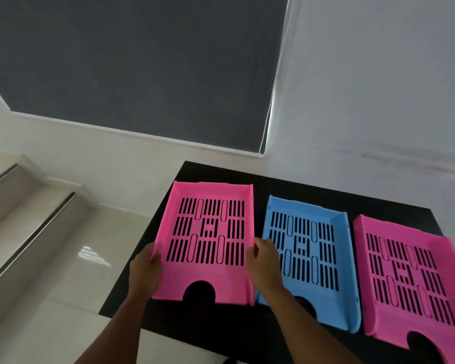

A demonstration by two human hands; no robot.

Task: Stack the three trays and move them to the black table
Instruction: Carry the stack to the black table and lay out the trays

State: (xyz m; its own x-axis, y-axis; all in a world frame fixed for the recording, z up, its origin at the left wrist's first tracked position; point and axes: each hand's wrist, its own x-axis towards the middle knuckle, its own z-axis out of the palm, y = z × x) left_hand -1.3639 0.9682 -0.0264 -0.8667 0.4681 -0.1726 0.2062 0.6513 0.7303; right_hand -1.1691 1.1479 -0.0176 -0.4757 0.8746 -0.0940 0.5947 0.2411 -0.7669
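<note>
Three slotted plastic trays lie side by side on a black table [247, 332]: a pink tray [208, 279] on the left, a blue tray [339, 298] in the middle and a second pink tray [384, 321] on the right. My left hand [145, 269] grips the left wall of the left pink tray. My right hand [265, 264] grips its right wall, between it and the blue tray. The right pink tray's near corner runs out of the frame.
A white wall with a dark roller blind [142, 61] and its bead chain [269, 106] rises behind the table. To the left are glossy pale floor tiles [71, 271] and steps [24, 206].
</note>
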